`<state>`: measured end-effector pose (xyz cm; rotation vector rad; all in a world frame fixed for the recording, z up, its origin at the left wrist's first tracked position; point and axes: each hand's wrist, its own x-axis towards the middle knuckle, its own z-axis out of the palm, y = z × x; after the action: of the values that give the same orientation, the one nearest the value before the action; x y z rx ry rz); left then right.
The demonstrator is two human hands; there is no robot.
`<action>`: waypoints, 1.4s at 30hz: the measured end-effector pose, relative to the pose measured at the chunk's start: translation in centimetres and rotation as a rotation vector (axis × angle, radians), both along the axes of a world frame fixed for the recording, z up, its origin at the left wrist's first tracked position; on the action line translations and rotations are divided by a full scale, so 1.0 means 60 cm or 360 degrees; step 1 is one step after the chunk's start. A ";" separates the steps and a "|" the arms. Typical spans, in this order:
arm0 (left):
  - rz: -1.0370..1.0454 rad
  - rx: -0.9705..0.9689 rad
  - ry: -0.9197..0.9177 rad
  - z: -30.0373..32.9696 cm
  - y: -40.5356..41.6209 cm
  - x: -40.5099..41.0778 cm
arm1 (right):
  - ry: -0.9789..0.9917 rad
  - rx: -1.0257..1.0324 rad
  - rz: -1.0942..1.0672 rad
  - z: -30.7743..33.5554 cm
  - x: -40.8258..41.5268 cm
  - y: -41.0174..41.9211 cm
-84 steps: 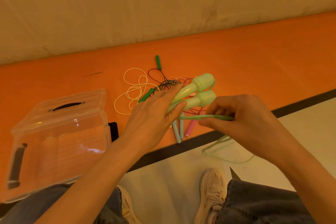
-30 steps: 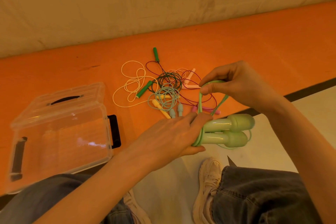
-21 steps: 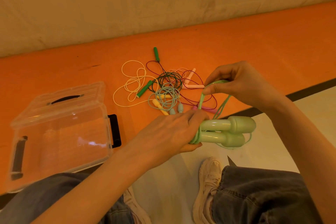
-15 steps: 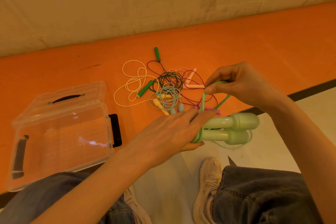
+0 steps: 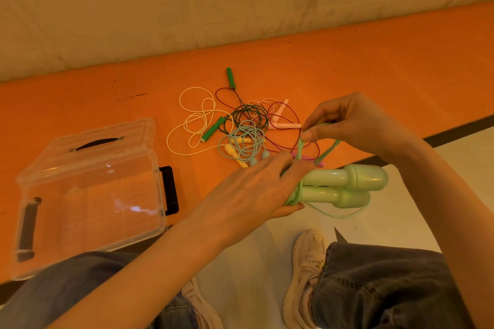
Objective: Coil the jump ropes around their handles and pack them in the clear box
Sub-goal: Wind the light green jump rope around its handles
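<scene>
Nearest the camera, blue denim-clad knees [image 5: 379, 288] and a pale chunky sneaker [image 5: 307, 254] are showing at six o'clock. Above them the left hand [image 5: 248, 195] is gripping the pair of pale green bulb-ended plastic handles [image 5: 339, 187], fingers lying over their near ends where turns of thin green cord [image 5: 299, 165] are wrapping them. At two o'clock from that hand, the right hand [image 5: 355, 123] is pinching a loop of the same cord between thumb and fingertips, holding it taut above the handles. At nine o'clock the clear plastic box with black latches [image 5: 88, 187] is sitting open on the orange mat [image 5: 374, 67]. Farther, at twelve o'clock, a tangle of thin coloured jump ropes [image 5: 240, 125] is lying loose.
</scene>
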<state>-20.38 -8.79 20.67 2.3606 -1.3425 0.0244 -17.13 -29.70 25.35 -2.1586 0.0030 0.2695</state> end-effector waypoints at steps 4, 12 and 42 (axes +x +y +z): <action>0.0044 -0.0020 0.0008 -0.001 -0.003 -0.002 | 0.0020 0.0045 -0.0013 0.000 -0.001 0.000; 0.0041 0.0017 0.0111 0.002 0.000 0.002 | 0.0074 0.0051 -0.0009 0.000 -0.001 -0.001; 0.0040 -0.0309 0.0484 0.030 0.009 0.003 | 0.0242 0.0269 0.0023 -0.029 0.008 -0.047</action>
<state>-20.17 -8.24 22.46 2.1176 -1.1120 -0.1820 -16.65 -32.50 23.64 -1.9669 0.0496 0.4268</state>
